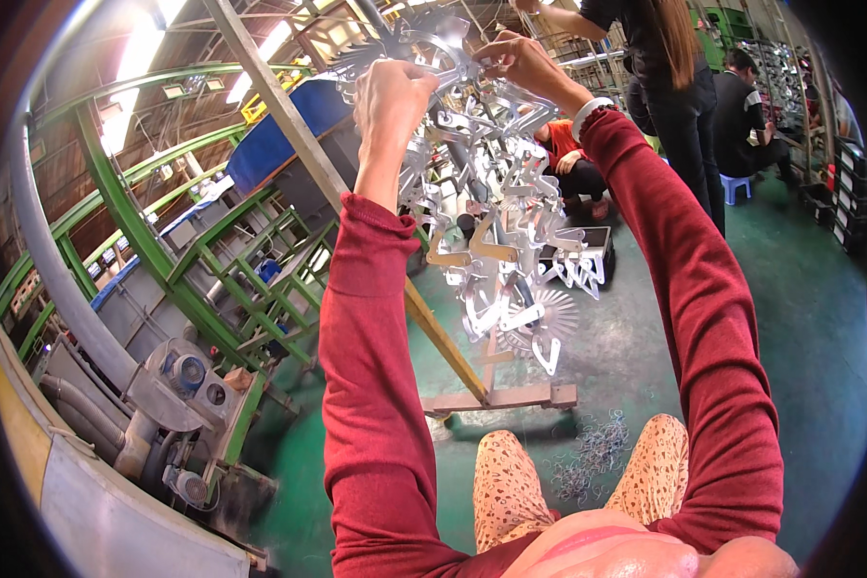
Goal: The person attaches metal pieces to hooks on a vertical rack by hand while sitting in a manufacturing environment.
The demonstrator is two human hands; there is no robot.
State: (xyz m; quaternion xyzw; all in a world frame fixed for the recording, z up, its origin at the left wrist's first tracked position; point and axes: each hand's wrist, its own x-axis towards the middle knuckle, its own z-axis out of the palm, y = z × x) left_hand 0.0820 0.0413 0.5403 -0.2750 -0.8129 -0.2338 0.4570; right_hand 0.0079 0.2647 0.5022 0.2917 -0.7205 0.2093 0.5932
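Both my arms, in dark red sleeves, reach up to a tall hanging cluster of silver metal brackets (496,217). My left hand (392,101) is closed at the upper left of the cluster, its fingertips pinching a flat silver metal piece (450,72). My right hand (530,65) is pinched at the right of that piece, fingertips on the metal there. Just behind my left hand are dark, finned metal parts. Lower in the cluster hang V-shaped brackets and a round finned disc (546,323). The exact grip of the fingertips is partly hidden.
A wooden stand foot (501,397) is below the cluster. Small wire bits (592,458) litter the green floor by my knees. A black crate (588,252) sits behind. A person in black (674,87) stands close at right. Green frames and a motor (185,371) are left.
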